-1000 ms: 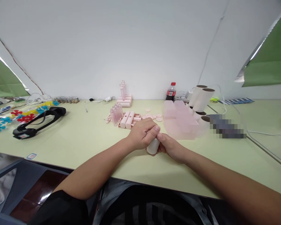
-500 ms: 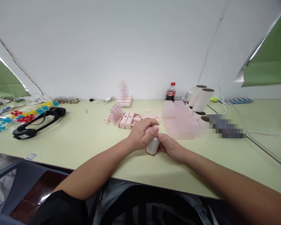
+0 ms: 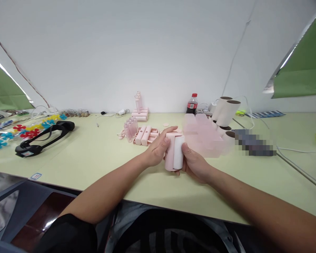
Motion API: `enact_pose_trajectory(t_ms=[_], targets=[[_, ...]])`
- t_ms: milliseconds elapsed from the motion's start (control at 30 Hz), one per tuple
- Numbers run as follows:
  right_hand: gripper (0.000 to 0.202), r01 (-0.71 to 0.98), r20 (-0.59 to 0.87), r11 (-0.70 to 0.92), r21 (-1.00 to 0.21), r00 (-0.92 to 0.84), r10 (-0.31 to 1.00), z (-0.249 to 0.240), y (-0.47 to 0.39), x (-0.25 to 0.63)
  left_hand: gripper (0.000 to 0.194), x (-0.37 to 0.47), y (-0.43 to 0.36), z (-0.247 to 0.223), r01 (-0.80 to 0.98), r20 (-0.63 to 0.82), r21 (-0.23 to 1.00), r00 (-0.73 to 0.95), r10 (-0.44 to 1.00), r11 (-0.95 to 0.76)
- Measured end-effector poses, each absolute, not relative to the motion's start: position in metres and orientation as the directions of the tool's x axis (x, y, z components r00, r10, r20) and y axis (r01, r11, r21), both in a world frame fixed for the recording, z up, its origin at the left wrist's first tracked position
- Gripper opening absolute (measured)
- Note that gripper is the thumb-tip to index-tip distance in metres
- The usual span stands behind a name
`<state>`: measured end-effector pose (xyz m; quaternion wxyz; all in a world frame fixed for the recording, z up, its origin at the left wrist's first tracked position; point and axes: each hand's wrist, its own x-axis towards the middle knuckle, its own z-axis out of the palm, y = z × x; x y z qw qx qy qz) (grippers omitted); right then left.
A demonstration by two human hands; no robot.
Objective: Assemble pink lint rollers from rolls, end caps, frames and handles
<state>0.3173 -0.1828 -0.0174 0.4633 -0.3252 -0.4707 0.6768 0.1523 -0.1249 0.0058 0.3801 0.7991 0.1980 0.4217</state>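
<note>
Both hands hold a lint roller point(image 3: 177, 153) upright above the table: a white roll partly wrapped in a pale pink curved cover. My left hand point(image 3: 158, 149) is closed around its pink left side, thumb on the front. From the right, my right hand point(image 3: 196, 160) grips the white roll, thumb on the front and fingers behind and beneath. Beyond my left hand lie pink roller parts point(image 3: 144, 135), with several clear pink handles point(image 3: 131, 128) standing beside them. A few flat pink discs point(image 3: 165, 125) lie behind the hands, partly hidden.
Right of the hands are translucent pink covers point(image 3: 200, 135), white paper rolls point(image 3: 228, 112) and a cola bottle point(image 3: 192, 104). More pink parts point(image 3: 140, 115) stand by the wall. A black headset strap point(image 3: 46, 138) and colourful flower pieces point(image 3: 30, 133) lie left. Cables point(image 3: 300, 167) cross the right side.
The lint roller has turned, so its pink cover and the white roll's side now show. My left hand has moved from its top to its left side.
</note>
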Motion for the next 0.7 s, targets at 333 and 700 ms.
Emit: enact_pose_trajectory(t_ms=[333, 700], targets=[[0.05, -0.403, -0.115, -0.276, -0.872, -0.38, 0.918, -0.011, -0.186, 0.316, 0.094, 0.158, -0.118, 0.002, -0.203, 0.375, 0.921, 0.694, 0.615, -0.333], [0.035, -0.35, -0.052, -0.155, -0.924, -0.287, 0.957, -0.022, -0.173, 0.319, 0.064, 0.16, -0.122, 0.002, -0.073, 0.448, 0.87, 0.531, 0.719, -0.488]])
